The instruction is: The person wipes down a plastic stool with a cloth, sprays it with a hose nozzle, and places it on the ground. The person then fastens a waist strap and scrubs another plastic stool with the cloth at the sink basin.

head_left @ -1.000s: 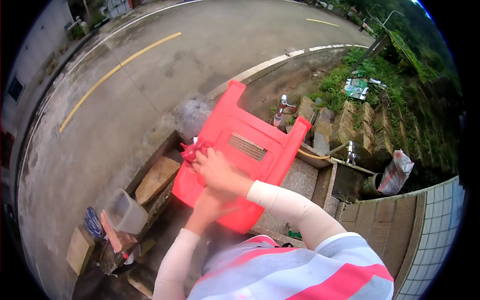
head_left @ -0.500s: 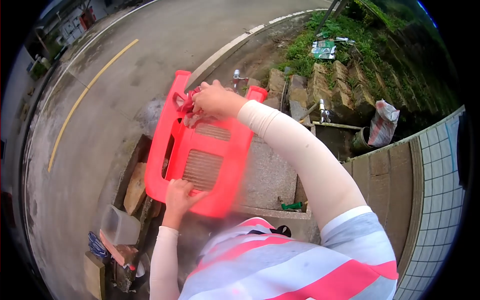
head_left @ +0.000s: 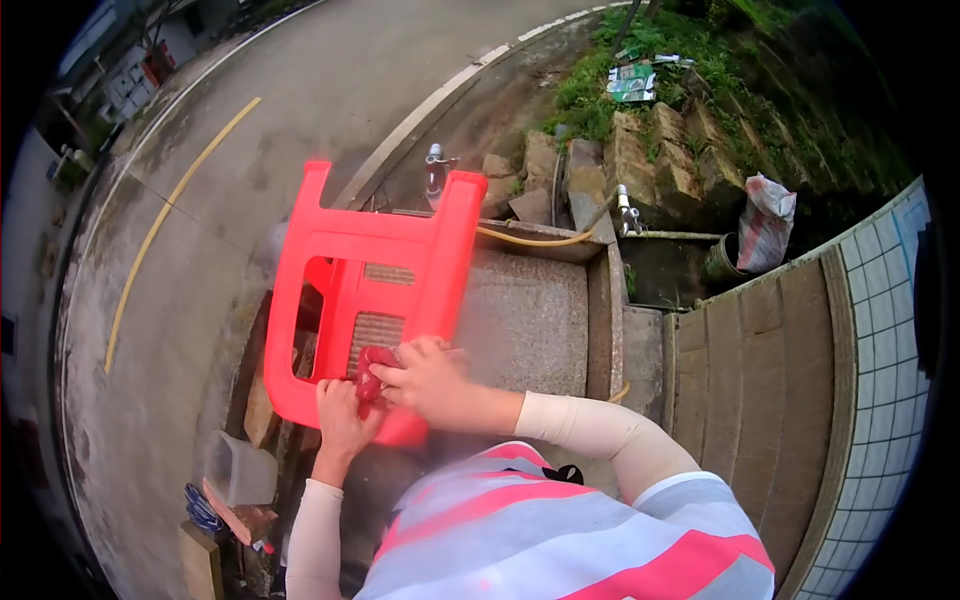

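Observation:
A red plastic stool (head_left: pixel 440 270) is tipped on its side in front of me, its legs pointing away, over the left part of a stone wash basin (head_left: pixel 603 330). My left hand (head_left: pixel 345 415) grips the stool's near edge, fingers curled over it. Bunched in my right hand (head_left: pixel 435 388) is a dark red cloth (head_left: pixel 375 370), pressed against the stool close beside my left fingers. Part of the cloth is hidden under those fingers. Through the stool's openings a ribbed surface (head_left: pixel 378 332) shows.
Two taps (head_left: pixel 435 170) (head_left: pixel 627 212) stand behind the basin, with a yellow hose (head_left: pixel 535 238) along its back. At left are a clear plastic tub (head_left: pixel 240 468) and bricks. A bucket with a sack (head_left: pixel 767 225) stands at right, near a tiled wall (head_left: pixel 880 370).
My right hand has brought the cloth from the stool's far leg end down to its near edge, next to my left hand. The stool now sits slightly further left in view.

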A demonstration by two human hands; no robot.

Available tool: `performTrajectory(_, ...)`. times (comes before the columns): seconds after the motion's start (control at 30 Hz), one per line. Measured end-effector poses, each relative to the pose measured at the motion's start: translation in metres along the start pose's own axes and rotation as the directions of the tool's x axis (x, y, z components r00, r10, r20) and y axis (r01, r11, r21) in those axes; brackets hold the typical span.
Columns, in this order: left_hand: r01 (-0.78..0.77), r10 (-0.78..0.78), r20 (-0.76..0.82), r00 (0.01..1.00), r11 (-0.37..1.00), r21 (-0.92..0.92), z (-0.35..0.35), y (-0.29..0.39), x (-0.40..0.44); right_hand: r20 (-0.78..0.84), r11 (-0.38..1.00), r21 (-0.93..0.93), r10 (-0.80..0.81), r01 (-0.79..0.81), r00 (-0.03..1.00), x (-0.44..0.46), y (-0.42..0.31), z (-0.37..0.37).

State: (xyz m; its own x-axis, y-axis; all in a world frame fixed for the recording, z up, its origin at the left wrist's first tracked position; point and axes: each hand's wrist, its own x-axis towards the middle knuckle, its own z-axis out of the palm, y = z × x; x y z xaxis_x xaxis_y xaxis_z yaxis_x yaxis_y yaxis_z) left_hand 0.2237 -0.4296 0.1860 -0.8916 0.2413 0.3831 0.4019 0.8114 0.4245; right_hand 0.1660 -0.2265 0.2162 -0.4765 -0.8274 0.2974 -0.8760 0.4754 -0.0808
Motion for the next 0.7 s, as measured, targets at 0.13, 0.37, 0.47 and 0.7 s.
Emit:
performTrajectory(0.13,0.075,-0.084,0.142,0.986,0.995,0.069,-0.007,-0.003,-0.008,-0.044,0.961,0.126,0.253,-0.246,0.967,0.008,0.067,0.008)
performTrajectory(0.37,0.068,-0.067,0.098,0.993,0.998,-0.009,-0.016,-0.004,-0.015,-0.003,0.83,0.41,0.415,-0.378,0.91,0.049,0.158,-0.009)
performTrajectory(0.47,0.107,-0.102,0.091,0.991,0.993,-0.049,-0.021,-0.008,-0.016,-0.238,0.927,0.265,0.331,-0.267,0.913,0.07,0.145,-0.048)
performTrajectory(0.7,0.515,-0.473,-0.212,0.855,0.73,0.448,-0.036,-0.076,0.023,0.062,0.979,-0.202,0.024,-0.011,0.998,0.098,0.155,0.003)
